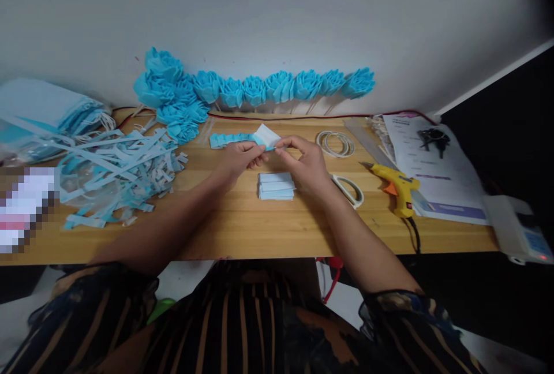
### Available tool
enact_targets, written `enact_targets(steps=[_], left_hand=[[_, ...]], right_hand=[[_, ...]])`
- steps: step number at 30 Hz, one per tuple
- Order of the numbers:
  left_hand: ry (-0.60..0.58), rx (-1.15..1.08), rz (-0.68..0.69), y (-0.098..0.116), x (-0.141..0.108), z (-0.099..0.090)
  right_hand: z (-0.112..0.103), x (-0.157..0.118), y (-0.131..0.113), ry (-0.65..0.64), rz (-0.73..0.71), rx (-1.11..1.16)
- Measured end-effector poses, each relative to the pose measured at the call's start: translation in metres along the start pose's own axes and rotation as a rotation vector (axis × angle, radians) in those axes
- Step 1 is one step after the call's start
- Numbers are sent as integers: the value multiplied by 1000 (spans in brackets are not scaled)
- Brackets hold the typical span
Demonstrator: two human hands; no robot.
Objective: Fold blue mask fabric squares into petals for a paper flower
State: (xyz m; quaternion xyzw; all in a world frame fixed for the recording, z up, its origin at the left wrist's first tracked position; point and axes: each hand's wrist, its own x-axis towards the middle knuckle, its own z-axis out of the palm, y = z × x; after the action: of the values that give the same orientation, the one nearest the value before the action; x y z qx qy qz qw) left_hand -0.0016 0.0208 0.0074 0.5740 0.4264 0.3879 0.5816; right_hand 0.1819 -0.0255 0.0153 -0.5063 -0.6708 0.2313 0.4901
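Between my two hands is a small piece of pleated blue-and-white mask fabric (266,133), its white side facing up and its blue edge low. My left hand (242,157) pinches its lower left edge. On the right side, the thumb and forefinger of my right hand (306,159) close on the lower corner. Just left of the piece lies a row of folded blue fabric pieces (229,141). A stack of cut light-blue fabric pieces (276,187) rests on the table below my hands. Partly hidden by my right wrist is a white oval handle (354,192).
Blue fabric flowers (280,86) on sticks lean along the wall. Cut strips (123,169) and bagged masks (43,111) heap up at left. A coil of white cord (335,144), a yellow glue gun (402,189), keys (434,139) on paper and a white device (517,229) occupy the right.
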Motion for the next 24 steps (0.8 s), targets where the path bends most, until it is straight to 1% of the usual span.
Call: enact_targets(steps=[4, 9, 12, 15, 18, 20, 24], left_hand=[[30, 70, 64, 4, -3, 2], [58, 156, 141, 4, -4, 3], [73, 164, 149, 4, -4, 4], [87, 141, 127, 4, -4, 4], [78, 118, 112, 5, -4, 5], [70, 106, 113, 6, -4, 6], [5, 51, 143, 5, -5, 7]], right_hand=[[2, 1, -1, 22, 87, 87], [2, 3, 1, 68, 145, 101], [4, 4, 3, 73, 185, 141], [7, 4, 6, 82, 232, 192], [10, 4, 8, 100, 256, 254], [10, 4, 8, 88, 264, 316], [7, 5, 5, 46, 306, 400]])
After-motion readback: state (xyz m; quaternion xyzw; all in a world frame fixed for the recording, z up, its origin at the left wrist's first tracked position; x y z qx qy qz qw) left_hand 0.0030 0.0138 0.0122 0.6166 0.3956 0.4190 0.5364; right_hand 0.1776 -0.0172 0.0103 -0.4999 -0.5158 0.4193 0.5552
